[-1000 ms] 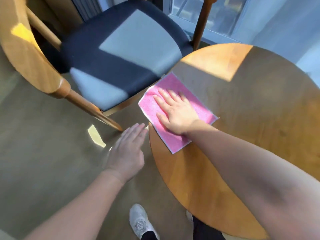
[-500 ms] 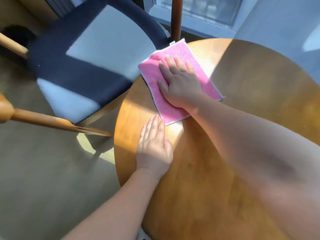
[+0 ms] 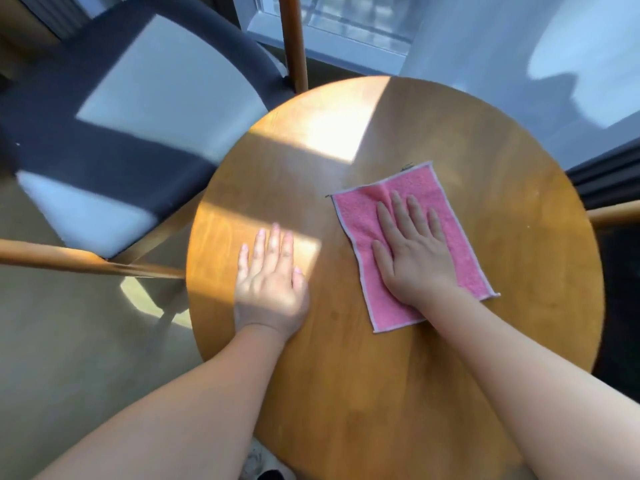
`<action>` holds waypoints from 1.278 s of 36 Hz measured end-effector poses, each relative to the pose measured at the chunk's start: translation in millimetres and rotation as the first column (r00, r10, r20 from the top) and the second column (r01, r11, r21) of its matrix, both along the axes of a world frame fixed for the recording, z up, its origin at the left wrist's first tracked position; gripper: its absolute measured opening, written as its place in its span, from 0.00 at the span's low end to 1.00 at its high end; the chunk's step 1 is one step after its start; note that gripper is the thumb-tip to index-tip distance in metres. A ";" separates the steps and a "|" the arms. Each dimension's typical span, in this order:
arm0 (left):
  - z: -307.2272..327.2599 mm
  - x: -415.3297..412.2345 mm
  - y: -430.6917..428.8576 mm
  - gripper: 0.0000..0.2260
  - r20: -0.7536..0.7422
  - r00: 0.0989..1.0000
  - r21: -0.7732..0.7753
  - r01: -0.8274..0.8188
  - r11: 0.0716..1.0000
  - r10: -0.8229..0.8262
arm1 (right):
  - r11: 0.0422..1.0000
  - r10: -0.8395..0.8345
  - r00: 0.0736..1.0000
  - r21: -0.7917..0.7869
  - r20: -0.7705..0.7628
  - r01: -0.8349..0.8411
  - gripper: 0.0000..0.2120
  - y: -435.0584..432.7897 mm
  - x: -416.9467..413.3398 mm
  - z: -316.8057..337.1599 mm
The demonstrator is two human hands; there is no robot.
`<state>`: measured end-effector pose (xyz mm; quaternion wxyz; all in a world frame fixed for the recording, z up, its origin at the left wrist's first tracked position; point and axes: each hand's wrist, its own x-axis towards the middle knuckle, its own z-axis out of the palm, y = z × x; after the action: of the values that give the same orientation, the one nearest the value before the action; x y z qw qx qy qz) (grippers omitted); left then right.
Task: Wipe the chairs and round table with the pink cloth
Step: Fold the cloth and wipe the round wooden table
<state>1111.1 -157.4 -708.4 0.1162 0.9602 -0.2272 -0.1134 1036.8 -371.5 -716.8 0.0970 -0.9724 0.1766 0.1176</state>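
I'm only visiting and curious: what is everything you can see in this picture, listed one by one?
round table: one, honey-brown wood, centre and right, partly sunlit.
pink cloth: one, pink with pale edging, lying flat on the table's right half.
chair: one, dark blue seat on a wooden frame, left of the table.
wooden rail: one, brown, right edge beyond the table; what it belongs to cannot be told.
window: one, pale frame, top, behind the table.
floor: one, grey-beige, left.
shoe: one, pale grey, bottom edge.
left hand: one, flat on bare table, left of the cloth.
right hand: one, flat on the cloth, fingers spread.
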 end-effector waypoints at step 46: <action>-0.2 -1.4 -3.1 0.27 0.067 0.998 -0.037 -0.007 0.999 0.009 | 0.930 -0.368 0.929 0.005 -0.025 0.369 0.31 -16.9 -67.3 1.5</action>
<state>1109.7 -160.5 -708.6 0.1263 0.9621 -0.2292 -0.0763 969.5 -388.4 -715.3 0.1200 -0.9201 0.3564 0.1095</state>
